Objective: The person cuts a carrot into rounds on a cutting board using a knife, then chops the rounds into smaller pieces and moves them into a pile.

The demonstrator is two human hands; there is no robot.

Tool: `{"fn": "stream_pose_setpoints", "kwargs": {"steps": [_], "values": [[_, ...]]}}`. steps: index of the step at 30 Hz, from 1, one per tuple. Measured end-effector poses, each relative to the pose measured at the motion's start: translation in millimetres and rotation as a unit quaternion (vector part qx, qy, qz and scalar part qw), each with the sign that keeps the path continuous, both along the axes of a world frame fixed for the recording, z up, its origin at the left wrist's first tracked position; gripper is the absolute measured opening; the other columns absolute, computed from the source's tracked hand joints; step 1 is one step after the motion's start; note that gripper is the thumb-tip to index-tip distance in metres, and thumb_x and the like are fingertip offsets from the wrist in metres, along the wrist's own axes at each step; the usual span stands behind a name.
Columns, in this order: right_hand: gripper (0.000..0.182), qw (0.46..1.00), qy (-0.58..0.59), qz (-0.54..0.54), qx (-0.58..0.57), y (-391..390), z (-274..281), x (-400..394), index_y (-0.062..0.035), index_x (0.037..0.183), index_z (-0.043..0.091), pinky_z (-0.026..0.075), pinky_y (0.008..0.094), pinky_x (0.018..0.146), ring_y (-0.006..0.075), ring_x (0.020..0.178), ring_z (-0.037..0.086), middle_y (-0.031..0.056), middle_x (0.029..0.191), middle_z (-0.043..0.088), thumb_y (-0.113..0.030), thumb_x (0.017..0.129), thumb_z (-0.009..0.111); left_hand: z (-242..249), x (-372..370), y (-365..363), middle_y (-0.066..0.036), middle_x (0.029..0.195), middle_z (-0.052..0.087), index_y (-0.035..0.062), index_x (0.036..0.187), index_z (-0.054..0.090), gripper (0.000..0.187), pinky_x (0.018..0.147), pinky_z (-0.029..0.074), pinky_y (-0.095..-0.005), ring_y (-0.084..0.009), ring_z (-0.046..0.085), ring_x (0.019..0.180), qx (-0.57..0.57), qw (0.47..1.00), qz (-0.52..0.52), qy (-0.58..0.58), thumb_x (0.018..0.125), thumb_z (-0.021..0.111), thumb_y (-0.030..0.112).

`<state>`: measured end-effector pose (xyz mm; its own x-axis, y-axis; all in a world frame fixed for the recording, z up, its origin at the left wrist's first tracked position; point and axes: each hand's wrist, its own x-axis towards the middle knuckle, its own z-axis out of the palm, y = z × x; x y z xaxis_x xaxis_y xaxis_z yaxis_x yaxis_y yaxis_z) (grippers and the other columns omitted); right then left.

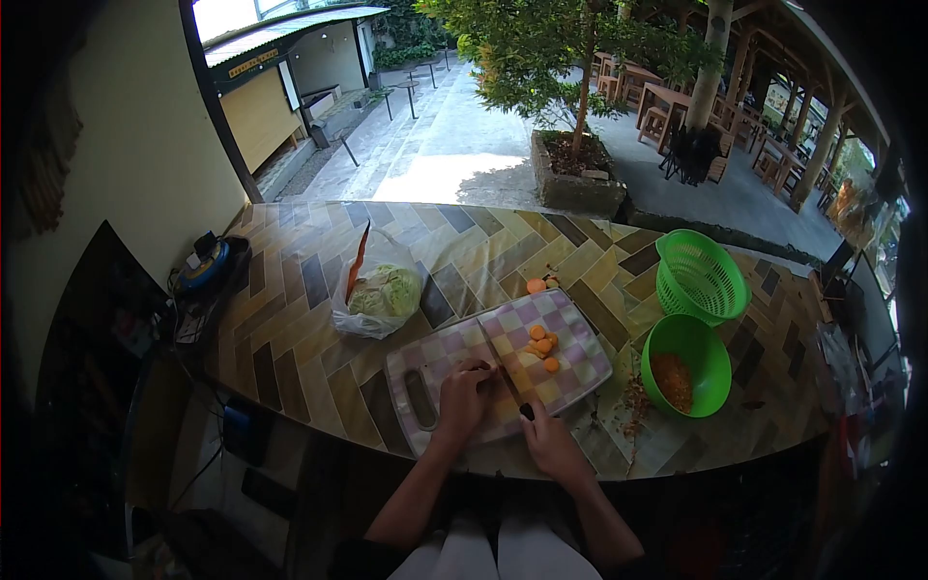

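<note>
My right hand [553, 447] grips the dark handle of a knife [506, 369], whose blade angles away across the cutting board [577, 324]. The board has a pink, white and yellow check pattern and a handle slot at its left. Beside the blade, my left hand [466, 398] rests on the board with fingers curled and pressed together; what they hold is hidden. Several orange carrot slices [541, 342] lie right of the blade. Past the board's far edge sit carrot ends [536, 286].
A cabbage [385, 292] sits in a plastic bag, with a long reddish-orange pointed thing [358, 259] beside it. To the right are a green colander [710, 280] and a green bowl [717, 362] holding orange bits. Scraps [634, 411] litter the tabletop [319, 372].
</note>
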<state>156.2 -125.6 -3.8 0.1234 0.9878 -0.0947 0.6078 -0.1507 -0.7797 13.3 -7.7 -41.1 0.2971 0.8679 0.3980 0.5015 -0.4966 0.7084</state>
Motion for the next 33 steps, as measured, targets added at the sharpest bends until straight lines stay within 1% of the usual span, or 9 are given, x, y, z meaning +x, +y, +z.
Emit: {"fn": "stream_pose_setpoints", "kwargs": {"steps": [3, 8, 12, 15, 18, 21, 24, 27, 33], "values": [[0.026, 0.999, 0.001, 0.003, -0.039, -3.7, 10.7, -2.8, 0.0015, 0.111, 0.043, 0.046, 0.0593, 0.071, 0.0512, 0.087, 0.06, 0.0345, 0.084, 0.062, -0.022, 0.1, 0.047, 1.3, 0.4, -2.2, -0.014, 0.097, 0.07, 0.0028, 0.092, 0.076, 0.014, 0.082, 0.051, -0.0392, -0.0323, 0.066, 0.092, -0.013, 1.0, 0.002, -0.008, 0.085, 0.067, 0.011], [0.028, 0.997, -0.048, -0.012, -0.057, -2.9, 9.6, -11.0, 0.0013, 0.114, 0.043, 0.046, 0.0587, 0.072, 0.0508, 0.085, 0.061, 0.0327, 0.084, 0.063, -0.022, 0.1, 0.047, 5.3, 0.7, -3.9, -0.014, 0.099, 0.071, 0.0041, 0.095, 0.076, 0.015, 0.085, 0.052, -0.0372, -0.0322, 0.068, 0.093, -0.04, 0.999, 0.014, 0.0, 0.084, 0.068, 0.011], [0.028, 0.995, -0.077, -0.026, -0.065, 5.4, 4.9, -19.1, 0.0018, 0.115, 0.043, 0.046, 0.0587, 0.073, 0.0512, 0.085, 0.061, 0.0332, 0.084, 0.063, -0.022, 0.1, 0.047, 3.1, -1.2, -5.1, -0.014, 0.103, 0.071, 0.0045, 0.098, 0.076, 0.017, 0.087, 0.052, -0.038, -0.0328, 0.067, 0.095, -0.016, 1.0, 0.005, 0.023, 0.085, 0.067, 0.011], [0.027, 0.997, -0.073, -0.02, -0.024, 11.2, -7.0, -16.2, 0.0023, 0.113, 0.044, 0.046, 0.058, 0.071, 0.0505, 0.085, 0.061, 0.0324, 0.084, 0.063, -0.022, 0.1, 0.047, 2.1, -2.8, -6.7, -0.015, 0.104, 0.071, 0.0046, 0.099, 0.076, 0.018, 0.088, 0.052, -0.0385, -0.0333, 0.067, 0.097, -0.011, 1.0, 0.002, 0.016, 0.085, 0.067, 0.011], [0.026, 1.0, 0.0, -0.001, 0.028, 7.0, -7.6, -3.0, 0.0015, 0.11, 0.044, 0.045, 0.0572, 0.069, 0.0498, 0.083, 0.061, 0.0309, 0.083, 0.063, -0.022, 0.1, 0.048, 1.5, -1.8, -5.8, -0.015, 0.104, 0.071, 0.0041, 0.098, 0.076, 0.018, 0.088, 0.052, -0.0387, -0.0336, 0.067, 0.097, -0.016, 1.0, 0.003, -0.007, 0.086, 0.066, 0.012], [0.024, 1.0, -0.021, 0.002, -0.017, -1.0, 8.2, -5.5, 0.0025, 0.105, 0.044, 0.046, 0.0584, 0.069, 0.05, 0.083, 0.061, 0.0323, 0.082, 0.062, -0.021, 0.1, 0.048, 1.8, -2.2, -6.1, -0.015, 0.103, 0.071, 0.0034, 0.098, 0.076, 0.018, 0.087, 0.052, -0.0384, -0.0336, 0.067, 0.097, -0.018, 1.0, 0.004, -0.012, 0.086, 0.066, 0.013], [0.024, 0.999, -0.026, -0.002, -0.018, -0.8, 8.8, -7.4, 0.0021, 0.105, 0.043, 0.046, 0.0584, 0.069, 0.05, 0.083, 0.061, 0.0324, 0.082, 0.062, -0.021, 0.1, 0.047, -0.2, -2.2, -4.5, -0.015, 0.102, 0.071, 0.0032, 0.097, 0.076, 0.017, 0.087, 0.052, -0.0382, -0.0334, 0.067, 0.095, -0.011, 1.0, 0.004, -0.013, 0.087, 0.066, 0.013], [0.024, 0.999, -0.019, -0.001, -0.032, -2.5, 11.7, -10.6, 0.0016, 0.107, 0.042, 0.046, 0.0589, 0.07, 0.0503, 0.084, 0.061, 0.0324, 0.081, 0.063, -0.021, 0.1, 0.047, 5.9, -1.8, -6.5, -0.015, 0.102, 0.071, 0.0034, 0.096, 0.076, 0.017, 0.087, 0.052, -0.038, -0.0331, 0.068, 0.094, -0.018, 1.0, 0.006, -0.006, 0.086, 0.066, 0.013], [0.027, 0.993, -0.082, -0.006, -0.085, 3.9, 6.4, -18.6, 0.0002, 0.113, 0.04, 0.049, 0.0585, 0.073, 0.0501, 0.086, 0.063, 0.031, 0.085, 0.065, -0.022, 0.1, 0.047, 2.9, -2.8, -6.9, -0.014, 0.102, 0.072, 0.0037, 0.095, 0.076, 0.016, 0.087, 0.052, -0.0382, -0.0329, 0.067, 0.095, -0.02, 1.0, 0.005, -0.003, 0.086, 0.067, 0.013]]}}
